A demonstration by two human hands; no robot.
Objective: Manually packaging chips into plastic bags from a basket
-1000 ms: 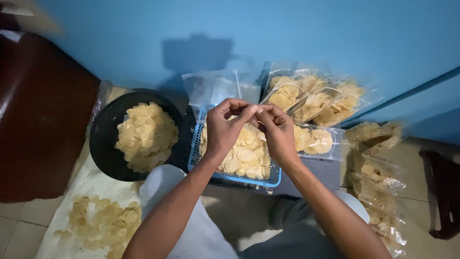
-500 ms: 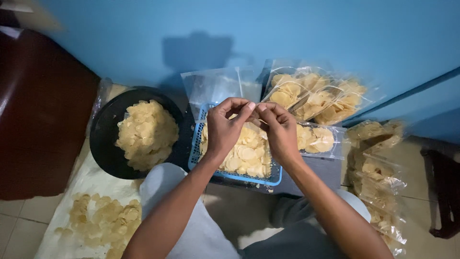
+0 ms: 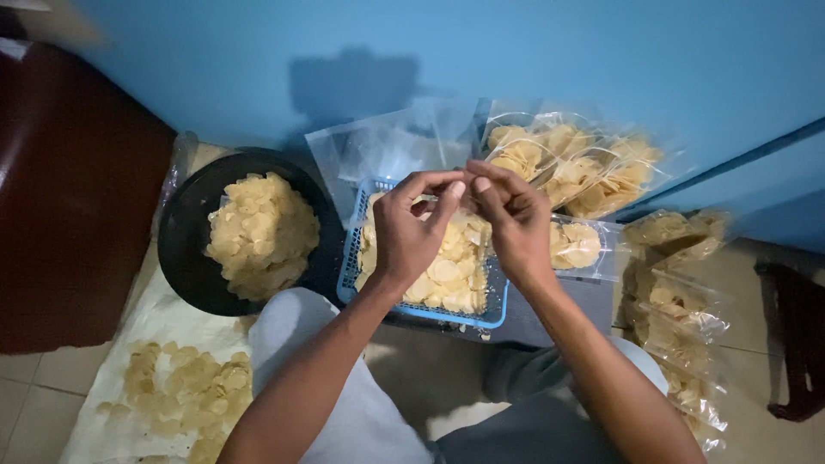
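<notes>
Both hands (image 3: 460, 223) pinch above the blue basket (image 3: 352, 258) — pale, round chips (image 3: 443, 271).

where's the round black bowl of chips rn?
In the head view the round black bowl sits left of centre on the floor, right beside the blue plastic basket of chips, left of the left hand.

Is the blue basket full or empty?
Full: the blue basket is heaped with pale chips up to its rim, under both hands.
</notes>
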